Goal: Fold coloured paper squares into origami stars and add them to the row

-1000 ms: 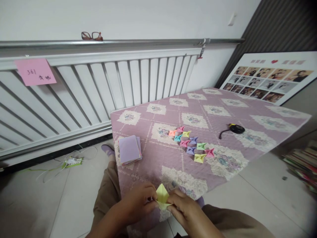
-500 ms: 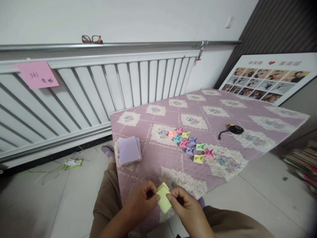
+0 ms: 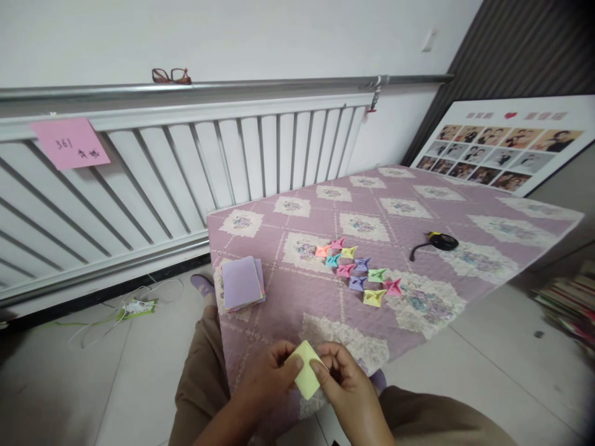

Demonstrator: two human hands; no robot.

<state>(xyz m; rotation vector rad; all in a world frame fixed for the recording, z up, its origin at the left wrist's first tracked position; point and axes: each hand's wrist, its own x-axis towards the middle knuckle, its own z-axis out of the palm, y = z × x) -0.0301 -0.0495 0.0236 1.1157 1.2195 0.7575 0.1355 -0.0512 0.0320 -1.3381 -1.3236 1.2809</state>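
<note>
A small square of folded yellow paper is held between my two hands over the near edge of the table, one corner pointing away from me. My left hand pinches its left corner, the thumb lying on top. On the right corner, my right hand grips with thumb above and curled fingers behind. Several folded paper shapes in pink, yellow, purple, green, blue and orange stand in two slanting rows farther up the cloth. A stack of coloured paper sheets, purple on top, lies to the left.
A flowered purple tablecloth covers the table. A black and yellow object with a strap lies at its right. Behind are a white radiator and a pipe carrying glasses. A power strip sits on the floor.
The yellow paper's raised layer at the top now lies flat, its edges lined up into one square. Both thumbs have shifted inward over it. Everything on the table stays put.
</note>
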